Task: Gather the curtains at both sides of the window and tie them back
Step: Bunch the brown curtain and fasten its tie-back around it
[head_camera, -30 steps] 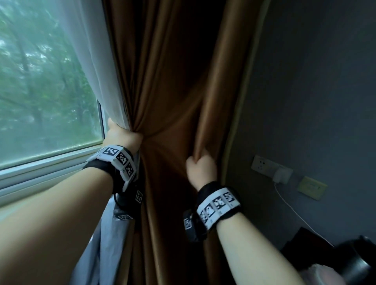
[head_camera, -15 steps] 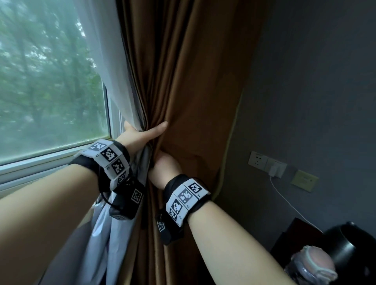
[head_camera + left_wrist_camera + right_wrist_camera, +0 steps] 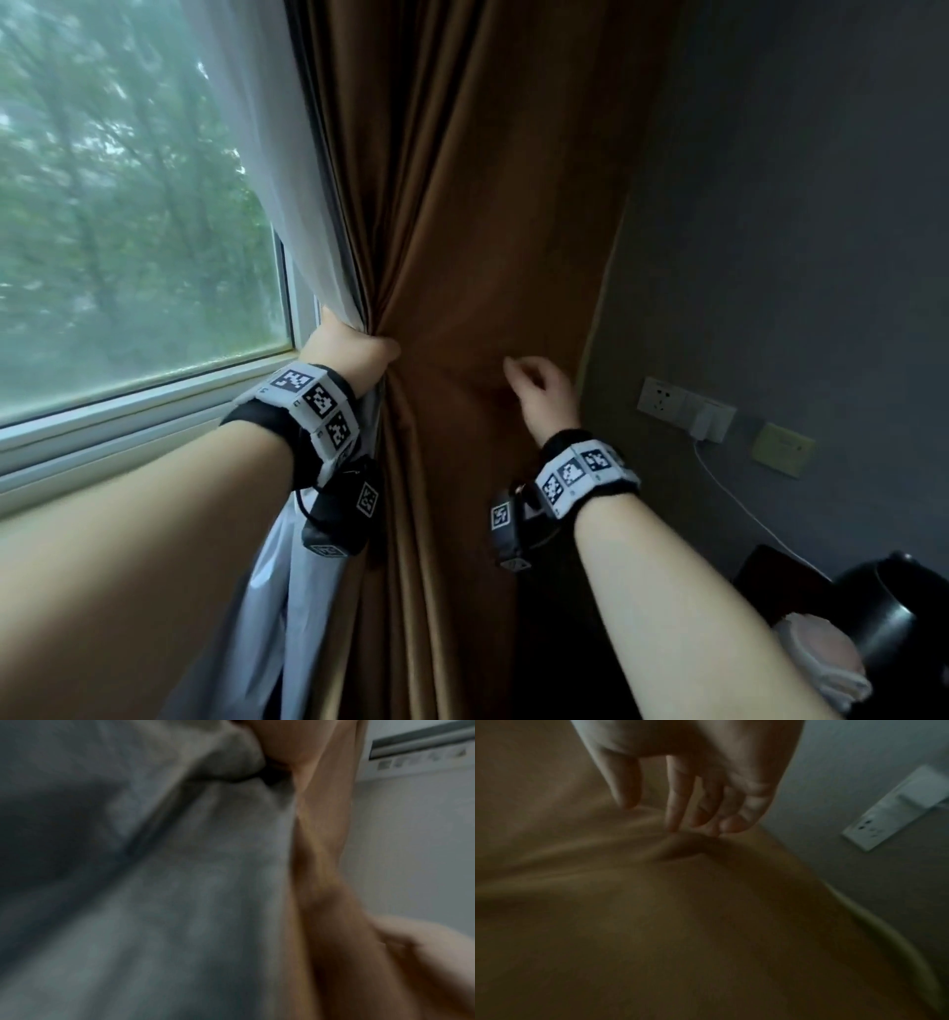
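A brown curtain (image 3: 462,205) hangs right of the window, with a white sheer curtain (image 3: 267,154) beside it on the window side. My left hand (image 3: 354,347) grips both, bunched together at sill height; folds fan out above and below the fist. The left wrist view is blurred: grey-white sheer cloth (image 3: 180,882) beside a brown fold (image 3: 321,841). My right hand (image 3: 536,388) is at the flat brown cloth near its right edge. In the right wrist view its fingertips (image 3: 677,821) touch the brown curtain (image 3: 654,923) with loosely bent fingers, holding nothing.
The window (image 3: 128,205) and its white sill (image 3: 128,411) lie to the left. On the grey wall at right are a white socket with a plugged charger (image 3: 685,408) and a switch plate (image 3: 783,449). A dark kettle-like object (image 3: 883,601) stands at the lower right.
My right hand let go of the curtain fold, went left to the left hand, then moved back right and opened. The left hand opened briefly and now grips the gathered cloth again.
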